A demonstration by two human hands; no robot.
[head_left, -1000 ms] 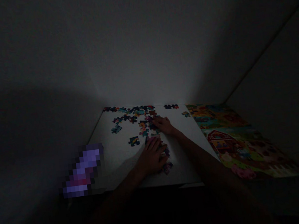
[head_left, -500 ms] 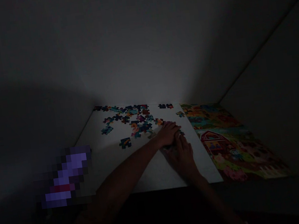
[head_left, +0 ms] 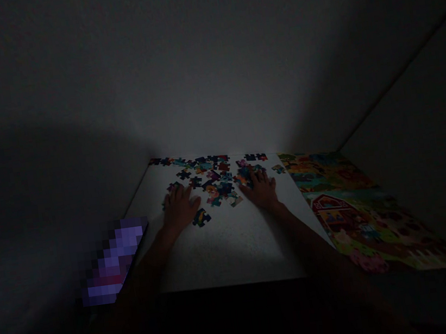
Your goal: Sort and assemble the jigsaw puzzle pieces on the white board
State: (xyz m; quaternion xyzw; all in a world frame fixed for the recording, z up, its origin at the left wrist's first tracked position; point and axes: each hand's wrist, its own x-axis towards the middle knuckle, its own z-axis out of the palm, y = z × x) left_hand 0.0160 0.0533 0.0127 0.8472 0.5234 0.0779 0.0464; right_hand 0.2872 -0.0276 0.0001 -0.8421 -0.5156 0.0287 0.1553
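The puzzle pieces (head_left: 212, 194) lie between and beyond the hands on the white worktop (head_left: 225, 249); they look light, thin and fairly stiff, best pinched by their edges or slid flat. The left hand (head_left: 179, 208) and right hand (head_left: 261, 189) are palm down, fingers spread wide over pieces, neither visibly gripping.

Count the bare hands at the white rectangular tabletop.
2: the left hand by the left side of the multicoloured, knobbed jigsaw pieces, the right hand toward their right side. None appears hidden.
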